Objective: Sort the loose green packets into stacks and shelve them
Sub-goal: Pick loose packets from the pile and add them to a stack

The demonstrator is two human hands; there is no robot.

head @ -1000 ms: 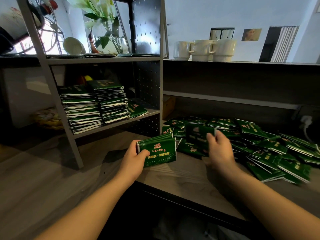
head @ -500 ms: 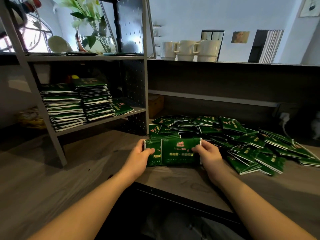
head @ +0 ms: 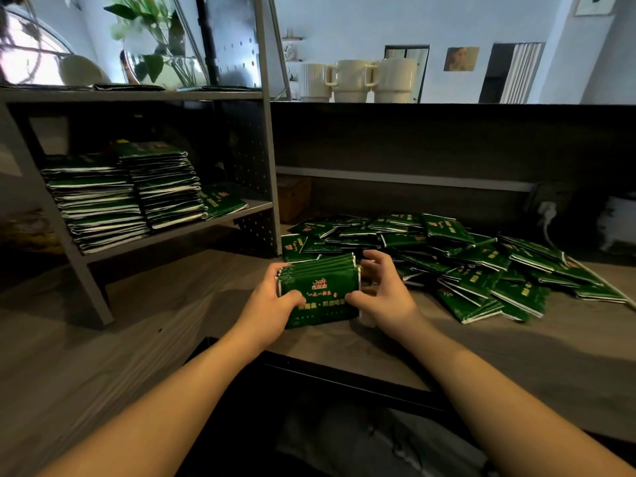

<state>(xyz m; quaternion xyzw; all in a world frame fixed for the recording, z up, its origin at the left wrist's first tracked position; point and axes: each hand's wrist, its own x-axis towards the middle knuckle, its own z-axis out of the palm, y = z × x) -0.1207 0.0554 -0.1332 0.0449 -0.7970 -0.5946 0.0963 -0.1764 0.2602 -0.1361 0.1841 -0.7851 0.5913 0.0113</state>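
A small stack of green packets (head: 321,290) stands on edge on the wooden desk, held between both hands. My left hand (head: 272,304) grips its left end, thumb across the front. My right hand (head: 382,294) holds the right end, thumb on the front and fingers curled behind. A loose heap of green packets (head: 475,263) spreads over the desk to the right and behind. Two tall piles of green packets (head: 127,194) and a short one (head: 222,201) sit on the lower shelf of the grey metal rack (head: 268,166) at left.
Three cream mugs (head: 358,80) stand on the dark ledge above the desk. A plant in a glass vase (head: 161,56) and a white bowl (head: 81,72) sit on the rack's top shelf. A plug and cable (head: 547,215) hang at the back right. Desk edge (head: 344,370) lies near me.
My right hand brought a packet from the heap against the stack in my left hand. Both hands now squeeze the stack together, and it sits squarer and nearer to me.
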